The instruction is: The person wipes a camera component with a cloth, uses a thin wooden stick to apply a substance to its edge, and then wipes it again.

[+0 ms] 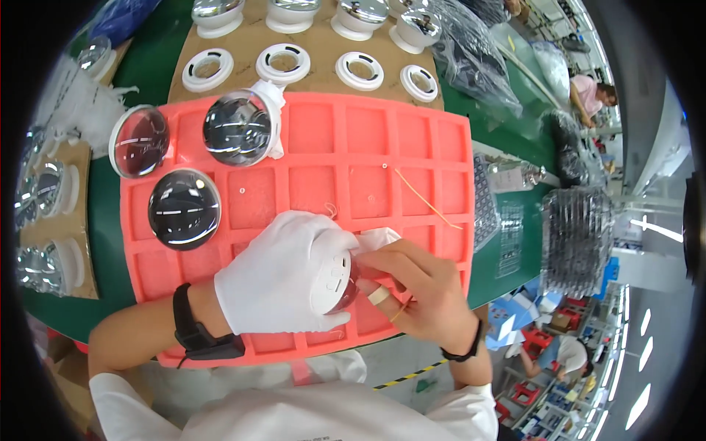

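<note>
My left hand (pixel 272 272), in a white glove, is closed around a round white housing (pixel 328 285) with small slots in its face. A dark reddish part shows at the housing's right edge. Against that edge, my bare right hand (pixel 430 298) has its fingertips pinched together; what they hold is hidden. A band of tape wraps one of its fingers. White cloth (pixel 379 238) shows just above those fingertips. Both hands are over a pink compartment tray (pixel 312 126). On its left side lie a dark dome (pixel 184 209), another dome (pixel 237 128) against crumpled white material, and a white-rimmed dome (pixel 141 141).
A yellow strand (pixel 426 198) and tiny white rings lie on the tray. Behind it, cardboard (pixel 243 37) carries several white rings (pixel 283 64) and domed units (pixel 360 16). More domed units (pixel 55 184) stand left. Plastic bags (pixel 478 59) and stacked black trays (pixel 577 235) are right.
</note>
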`<action>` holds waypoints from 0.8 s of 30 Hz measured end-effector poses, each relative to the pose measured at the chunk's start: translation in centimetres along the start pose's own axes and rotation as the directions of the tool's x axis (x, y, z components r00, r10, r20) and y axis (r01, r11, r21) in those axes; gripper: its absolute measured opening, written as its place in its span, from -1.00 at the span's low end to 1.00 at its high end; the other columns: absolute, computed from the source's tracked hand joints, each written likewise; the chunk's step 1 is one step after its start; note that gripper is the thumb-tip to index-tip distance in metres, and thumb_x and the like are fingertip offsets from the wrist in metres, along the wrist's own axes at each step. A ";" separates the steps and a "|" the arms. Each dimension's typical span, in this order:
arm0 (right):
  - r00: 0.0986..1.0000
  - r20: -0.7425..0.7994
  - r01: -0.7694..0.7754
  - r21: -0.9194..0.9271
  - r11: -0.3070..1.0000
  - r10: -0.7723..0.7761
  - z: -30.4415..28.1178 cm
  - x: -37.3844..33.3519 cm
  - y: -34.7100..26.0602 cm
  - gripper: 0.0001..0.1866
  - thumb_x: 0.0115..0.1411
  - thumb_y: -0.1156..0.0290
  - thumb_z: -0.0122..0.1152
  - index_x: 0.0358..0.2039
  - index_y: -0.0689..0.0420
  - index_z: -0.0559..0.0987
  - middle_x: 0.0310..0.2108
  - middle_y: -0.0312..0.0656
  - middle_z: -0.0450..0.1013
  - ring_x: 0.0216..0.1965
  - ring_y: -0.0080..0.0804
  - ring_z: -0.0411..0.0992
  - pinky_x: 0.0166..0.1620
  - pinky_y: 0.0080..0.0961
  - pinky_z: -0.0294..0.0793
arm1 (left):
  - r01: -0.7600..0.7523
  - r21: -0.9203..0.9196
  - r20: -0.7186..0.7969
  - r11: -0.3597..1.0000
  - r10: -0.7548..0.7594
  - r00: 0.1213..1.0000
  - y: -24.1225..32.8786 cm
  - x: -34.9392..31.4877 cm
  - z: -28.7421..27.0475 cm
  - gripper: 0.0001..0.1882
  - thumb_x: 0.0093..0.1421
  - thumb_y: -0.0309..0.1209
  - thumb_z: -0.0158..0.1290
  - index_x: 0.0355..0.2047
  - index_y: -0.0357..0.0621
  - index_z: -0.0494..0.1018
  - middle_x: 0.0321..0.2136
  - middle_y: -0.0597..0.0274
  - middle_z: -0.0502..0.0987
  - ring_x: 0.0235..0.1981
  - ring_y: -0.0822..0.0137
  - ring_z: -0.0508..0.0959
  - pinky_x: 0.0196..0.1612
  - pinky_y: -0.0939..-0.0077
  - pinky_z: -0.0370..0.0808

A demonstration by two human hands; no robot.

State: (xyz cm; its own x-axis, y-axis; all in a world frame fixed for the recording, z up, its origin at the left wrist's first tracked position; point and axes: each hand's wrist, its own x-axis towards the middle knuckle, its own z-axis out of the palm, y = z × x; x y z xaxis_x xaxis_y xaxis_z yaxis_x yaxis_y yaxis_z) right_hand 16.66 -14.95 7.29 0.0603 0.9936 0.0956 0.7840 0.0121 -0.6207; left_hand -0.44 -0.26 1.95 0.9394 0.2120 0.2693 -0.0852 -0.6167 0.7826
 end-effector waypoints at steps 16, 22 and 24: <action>0.984 -0.142 0.080 -0.202 0.976 -0.110 1.2 0.0 -2.2 -0.80 -0.04 0.61 0.48 -0.35 0.20 0.67 -0.46 -0.20 0.58 -0.55 -0.41 0.52 -0.52 -0.59 0.45 | -0.044 0.050 -0.020 0.998 0.045 0.999 -0.4 -0.3 0.7 -0.28 -0.21 -0.21 0.47 -0.06 -0.16 0.39 -0.17 0.10 0.45 -0.08 0.04 0.46 0.02 0.12 0.43; 0.982 -0.157 0.074 -0.206 0.976 -0.108 1.7 0.2 -1.4 -0.77 -0.04 0.63 0.46 -0.35 0.20 0.62 -0.48 -0.20 0.55 -0.55 -0.41 0.52 -0.53 -0.61 0.41 | -0.053 0.061 0.000 0.997 0.054 0.999 -0.5 -0.4 0.4 -0.29 -0.20 -0.21 0.46 -0.06 -0.16 0.39 -0.18 0.11 0.46 -0.08 0.03 0.47 0.02 0.12 0.43; 0.985 -0.133 0.084 -0.175 0.981 -0.108 1.6 0.3 -1.2 -0.77 -0.03 0.65 0.44 -0.36 0.20 0.58 -0.49 -0.21 0.53 -0.58 -0.45 0.47 -0.54 -0.62 0.39 | -0.075 0.064 -0.024 0.995 0.076 0.997 -0.4 -0.3 0.2 -0.30 -0.19 -0.21 0.46 -0.06 -0.15 0.40 -0.18 0.11 0.46 -0.09 0.02 0.47 0.01 0.12 0.44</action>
State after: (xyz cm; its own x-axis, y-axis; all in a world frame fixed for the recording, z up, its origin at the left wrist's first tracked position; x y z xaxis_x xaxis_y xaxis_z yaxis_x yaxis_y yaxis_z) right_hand 14.73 -14.49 6.79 0.0567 0.9625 0.2652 0.8825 0.0759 -0.4642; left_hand -0.66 -0.26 1.42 0.9220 0.1822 0.3416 -0.1339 -0.6778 0.7230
